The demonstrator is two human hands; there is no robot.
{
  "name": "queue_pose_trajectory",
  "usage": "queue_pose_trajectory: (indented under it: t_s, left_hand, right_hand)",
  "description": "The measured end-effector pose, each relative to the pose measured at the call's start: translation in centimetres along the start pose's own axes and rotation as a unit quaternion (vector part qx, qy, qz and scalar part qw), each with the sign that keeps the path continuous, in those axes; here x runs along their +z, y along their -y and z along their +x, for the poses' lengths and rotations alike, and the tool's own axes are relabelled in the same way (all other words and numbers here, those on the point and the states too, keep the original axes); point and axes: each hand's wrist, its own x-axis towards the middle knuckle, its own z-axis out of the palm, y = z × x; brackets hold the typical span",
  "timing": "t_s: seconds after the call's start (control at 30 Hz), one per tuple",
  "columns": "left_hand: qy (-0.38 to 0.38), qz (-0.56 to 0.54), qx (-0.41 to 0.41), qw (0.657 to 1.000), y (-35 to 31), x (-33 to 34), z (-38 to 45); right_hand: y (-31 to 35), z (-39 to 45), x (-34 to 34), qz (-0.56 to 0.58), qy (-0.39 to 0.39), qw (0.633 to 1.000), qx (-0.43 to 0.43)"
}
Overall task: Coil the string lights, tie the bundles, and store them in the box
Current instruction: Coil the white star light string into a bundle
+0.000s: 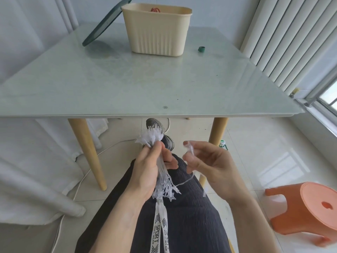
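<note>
A: So, how far along can the job be judged?

B: Partly done, it seems. Going left to right: a dark green lid is leaned against the cream box at the far side of the bench, and something red is glimpsed inside the box, though what it is cannot be told. A small green roll is left to the box's right.

A: And the string lights?

B: A white bundle of string lights is gripped by the left hand, above the lap and below the bench edge, with star shapes fanned out at both ends. It appears gathered but not yet tied; tying and storing are judged to remain.

A: The hands' poses?

B: The left hand is closed around the bundle's middle, thumb laid over it, forearm angled up from the lower edge. A loose strand, trailing from the bundle, is pinched by the right hand between thumb and forefinger, the other fingers curled, just beside the bundle.
</note>
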Motion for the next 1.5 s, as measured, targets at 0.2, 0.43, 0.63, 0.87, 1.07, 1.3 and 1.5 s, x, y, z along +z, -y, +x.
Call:
queue_pose_trajectory:
  t_s: [0.2,0.43,0.63,0.87,1.07,1.3,1.5]
  left_hand:
    - [0.044,0.023,-0.023,0.999,0.2,0.6,-0.4]
    - [0.073,0.050,-0.038,0.995,0.3,0.5,-0.4]
    - [0.077,0.073,-0.034,0.994,0.4,0.5,-0.4]
    - [0.052,0.035,-0.030,0.998,0.0,0.7,-0.5]
    - [0.047,0.042,-0.029,0.998,0.1,1.2,-0.7]
    - [0.035,0.066,-0.038,0.997,0.5,0.8,-0.3]
    - [0.044,0.126,-0.021,0.991,0.7,0.6,-0.5]
  right_hand:
    - [0.2,0.6,2.5,0.007,-0.078,0.996,-0.034]
    - [0.0,1.2,2.5,-0.033,-0.151,0.987,-0.044]
    - [-0.5,1.2,2.5,-0.070,-0.153,0.985,-0.021]
    - [-0.2,0.6,2.4,-0.052,-0.088,0.994,-0.037]
    - [-0.1,0.5,3.4,-0.096,-0.152,0.983,-0.039]
    - [-0.6,0.3,4.4,-0.136,-0.208,0.968,-0.026]
    - [-0.7,0.3,4.6,-0.152,-0.198,0.968,0.003]
